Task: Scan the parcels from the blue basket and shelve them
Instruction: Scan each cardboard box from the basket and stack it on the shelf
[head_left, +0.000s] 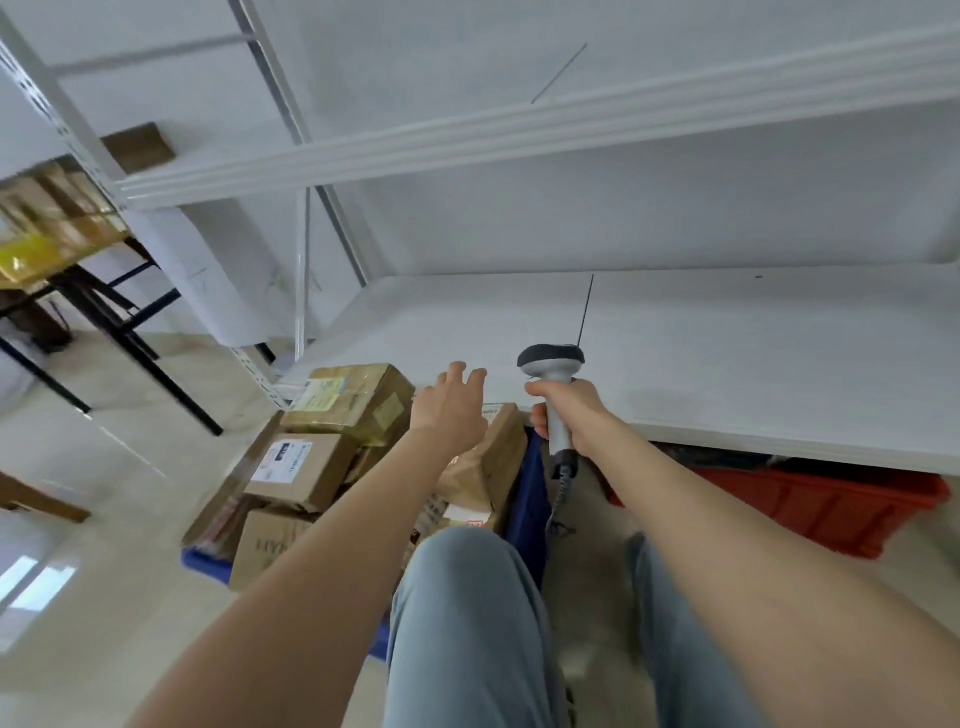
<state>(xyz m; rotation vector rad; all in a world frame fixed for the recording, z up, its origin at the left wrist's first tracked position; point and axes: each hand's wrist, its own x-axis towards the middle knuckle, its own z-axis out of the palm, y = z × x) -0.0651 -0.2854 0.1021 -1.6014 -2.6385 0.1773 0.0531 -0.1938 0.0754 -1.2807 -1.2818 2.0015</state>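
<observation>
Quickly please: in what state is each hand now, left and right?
Left hand: open, fingers spread, holding nothing.
Right hand: grips the handle of the scanner.

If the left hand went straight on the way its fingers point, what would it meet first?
Probably the white shelf: the open left hand points past the parcels at its bare board, nothing showing between. Depth is unclear; it might skim just above the surface.

Both arms stretch forward; left grip spread, holding nothing; just beside it, right grip curled round a scanner.
</observation>
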